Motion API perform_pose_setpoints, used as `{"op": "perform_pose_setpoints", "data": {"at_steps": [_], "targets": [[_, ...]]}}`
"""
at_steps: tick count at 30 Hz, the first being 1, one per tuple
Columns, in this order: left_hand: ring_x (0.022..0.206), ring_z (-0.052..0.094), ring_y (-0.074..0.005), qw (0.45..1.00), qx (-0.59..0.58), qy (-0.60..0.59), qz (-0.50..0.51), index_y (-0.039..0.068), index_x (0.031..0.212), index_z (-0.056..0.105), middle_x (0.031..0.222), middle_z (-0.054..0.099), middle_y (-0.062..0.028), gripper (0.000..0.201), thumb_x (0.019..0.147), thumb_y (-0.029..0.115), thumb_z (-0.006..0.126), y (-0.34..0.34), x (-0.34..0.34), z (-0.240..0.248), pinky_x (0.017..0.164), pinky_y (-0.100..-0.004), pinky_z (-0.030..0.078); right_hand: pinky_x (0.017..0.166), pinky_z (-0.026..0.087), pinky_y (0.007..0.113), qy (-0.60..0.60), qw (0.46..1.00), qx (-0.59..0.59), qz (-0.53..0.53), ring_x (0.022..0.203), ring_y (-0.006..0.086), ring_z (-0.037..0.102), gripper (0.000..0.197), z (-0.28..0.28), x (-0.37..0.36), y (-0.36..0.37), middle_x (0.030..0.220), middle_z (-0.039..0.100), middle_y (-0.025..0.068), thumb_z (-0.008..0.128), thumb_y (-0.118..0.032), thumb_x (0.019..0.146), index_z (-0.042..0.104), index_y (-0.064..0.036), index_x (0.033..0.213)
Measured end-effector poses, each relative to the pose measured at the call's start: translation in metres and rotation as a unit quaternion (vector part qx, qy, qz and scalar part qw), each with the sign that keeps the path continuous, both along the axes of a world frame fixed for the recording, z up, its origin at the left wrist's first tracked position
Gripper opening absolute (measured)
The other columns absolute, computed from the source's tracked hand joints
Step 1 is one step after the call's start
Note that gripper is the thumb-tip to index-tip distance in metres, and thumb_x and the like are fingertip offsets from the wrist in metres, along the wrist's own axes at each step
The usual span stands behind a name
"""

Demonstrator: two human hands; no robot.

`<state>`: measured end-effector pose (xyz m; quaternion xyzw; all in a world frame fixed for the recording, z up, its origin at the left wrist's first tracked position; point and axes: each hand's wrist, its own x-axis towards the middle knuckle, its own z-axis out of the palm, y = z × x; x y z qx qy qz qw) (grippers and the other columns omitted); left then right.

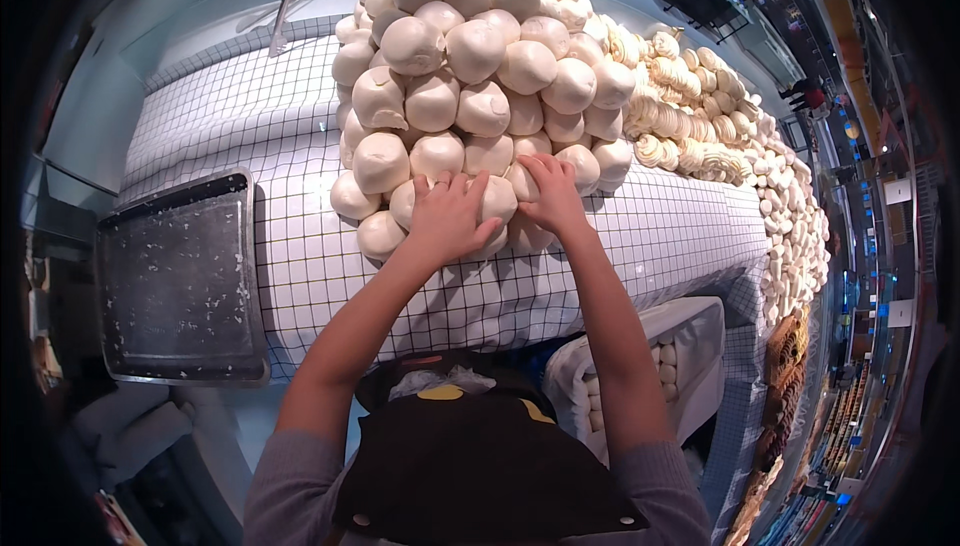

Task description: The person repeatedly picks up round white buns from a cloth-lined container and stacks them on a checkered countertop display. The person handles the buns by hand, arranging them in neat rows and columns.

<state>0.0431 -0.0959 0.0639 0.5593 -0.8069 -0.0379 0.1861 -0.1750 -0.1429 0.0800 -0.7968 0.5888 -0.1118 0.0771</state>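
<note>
A tall pile of round, pale steamed buns (474, 51) stands on a white checked cloth (300, 276). Both my hands are at its near lower side. With fingers spread, my left hand (452, 216) reaches over the front buns; its index finger and thumb curve round a bun (498, 202). Just right of it, my right hand (556, 198) grips another bun (522, 184), fingers on top and thumb at the near side. Both buns sit within the pile, partly covered by my fingers.
A dark metal tray (180, 281) with white crumbs lies at the left. Layered twisted rolls (690, 126) and heaps of small white buns (790, 216) extend right. Below my right forearm stands a cloth-lined bin (700, 336) holding white pieces. A metal-handled tool (285, 11) is at the back.
</note>
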Motion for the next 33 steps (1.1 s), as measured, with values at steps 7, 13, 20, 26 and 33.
{"op": "perform_pose_setpoints", "data": {"at_steps": [7, 13, 20, 26, 33], "targets": [[0.116, 0.056, -0.0260, 0.994, 0.080, 0.078, 0.006, 0.018, 0.141, 0.048, 0.121, 0.058, -0.0056, 0.088, 0.065, 0.045, 0.084, 0.000, 0.006, 0.017, 0.097, -0.0530, 0.032, 0.108, 0.045, 0.043, -0.128, 0.990, 0.052, 0.006, 0.130, 0.0345, 0.052, 0.088, -0.001, -0.015, -0.005, 0.138, 0.057, 0.0154, 0.091, -0.018, 0.063, 0.051, -0.0072, 0.140], [0.115, 0.057, -0.0278, 0.994, 0.055, -0.091, -0.036, 0.020, 0.141, 0.048, 0.120, 0.055, -0.0101, 0.090, 0.059, 0.034, 0.085, -0.008, -0.003, 0.009, 0.100, -0.0516, 0.035, 0.111, 0.040, 0.053, -0.013, 1.000, 0.010, -0.014, 0.139, 0.0408, 0.039, 0.100, -0.007, 0.017, 0.016, 0.155, 0.038, 0.0138, 0.093, -0.018, 0.062, 0.042, -0.0158, 0.148], [0.119, 0.057, -0.0286, 0.998, 0.048, 0.019, -0.023, 0.021, 0.147, 0.047, 0.135, 0.056, -0.0056, 0.087, 0.069, 0.042, 0.080, -0.012, -0.008, 0.006, 0.105, -0.0544, 0.036, 0.110, 0.042, 0.047, -0.168, 0.981, -0.016, -0.100, 0.134, 0.0389, 0.046, 0.093, -0.019, -0.009, 0.030, 0.147, 0.047, 0.0163, 0.091, -0.019, 0.066, 0.046, -0.0111, 0.147], [0.123, 0.053, -0.0296, 0.997, -0.081, -0.015, 0.014, 0.026, 0.146, 0.050, 0.139, 0.056, -0.0024, 0.084, 0.070, 0.041, 0.083, 0.019, -0.002, -0.007, 0.106, -0.0637, 0.032, 0.104, 0.049, 0.042, -0.236, 0.968, -0.025, -0.080, 0.125, 0.0344, 0.056, 0.086, -0.028, -0.013, 0.032, 0.136, 0.056, 0.0156, 0.089, -0.022, 0.071, 0.048, -0.0092, 0.145], [0.131, 0.049, -0.0300, 0.998, -0.054, -0.003, 0.009, 0.021, 0.144, 0.050, 0.140, 0.055, -0.0044, 0.079, 0.074, 0.042, 0.082, 0.019, 0.002, -0.007, 0.111, -0.0660, 0.025, 0.109, 0.045, 0.044, -0.287, 0.954, -0.077, -0.044, 0.134, 0.0373, 0.049, 0.089, -0.022, -0.014, 0.054, 0.147, 0.047, 0.0145, 0.087, -0.020, 0.074, 0.042, -0.0127, 0.150]]}}
